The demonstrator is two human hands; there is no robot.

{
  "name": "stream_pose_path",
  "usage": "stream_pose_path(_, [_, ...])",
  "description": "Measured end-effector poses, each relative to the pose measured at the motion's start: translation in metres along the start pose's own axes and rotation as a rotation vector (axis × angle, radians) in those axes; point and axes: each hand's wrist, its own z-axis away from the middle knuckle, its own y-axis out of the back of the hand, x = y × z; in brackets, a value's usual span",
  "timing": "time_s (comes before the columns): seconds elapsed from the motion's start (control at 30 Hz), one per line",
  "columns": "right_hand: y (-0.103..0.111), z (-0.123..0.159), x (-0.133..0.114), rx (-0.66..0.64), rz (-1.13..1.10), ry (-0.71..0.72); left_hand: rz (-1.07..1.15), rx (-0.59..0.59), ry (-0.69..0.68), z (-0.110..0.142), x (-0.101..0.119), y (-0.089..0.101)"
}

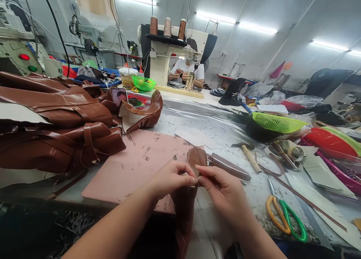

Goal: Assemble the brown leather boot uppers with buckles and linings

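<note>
A brown leather boot upper (184, 223) hangs over the table's front edge, with its rounded end (196, 156) on the tabletop. My left hand (176, 178) pinches its edge between thumb and fingers. Right beside it, my right hand (222, 185) is closed in a pinch at the same spot, the fingertips of both hands nearly touching. Any small part between the fingertips is too small to make out. Under the left wrist lies a worn pink mat (135, 165). Dark brown strips (228, 166) lie just beyond the right hand.
Brown boot uppers (56, 112) are heaped at left; another (152, 112) stands behind the mat. Scissors (284, 217), a hammer (251, 157) and a green basket (279, 122) are at right. A person (187, 72) sits behind the sewing machine (159, 61).
</note>
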Motion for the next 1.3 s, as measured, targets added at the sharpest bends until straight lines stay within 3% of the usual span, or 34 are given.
stream_pose_path(0.1, [-0.002, 0.003, 0.001, 0.074, -0.021, -0.048, -0.013, -0.008, -0.007, 0.001, 0.0, 0.0])
stream_pose_path(0.37, [-0.004, 0.014, 0.003, -0.039, -0.211, -0.106, -0.03, 0.034, -0.016, 0.001, -0.002, -0.002])
stream_pose_path(0.5, [-0.01, 0.02, 0.006, 0.023, -0.207, -0.133, -0.017, 0.039, -0.025, 0.001, -0.001, -0.004])
stream_pose_path(0.7, [-0.015, 0.024, 0.008, 0.159, -0.055, 0.007, -0.042, 0.076, -0.005, 0.003, -0.002, -0.005])
stream_pose_path(0.9, [-0.014, 0.023, 0.006, 0.124, -0.01, 0.085, -0.024, 0.118, 0.007, 0.003, -0.003, -0.008])
stream_pose_path(1.0, [-0.012, 0.022, 0.005, 0.08, -0.07, 0.056, -0.031, 0.128, 0.007, 0.003, -0.004, -0.008])
stream_pose_path(1.3, [-0.011, 0.024, 0.01, 0.123, -0.182, -0.091, -0.053, 0.116, 0.02, 0.003, -0.006, -0.007])
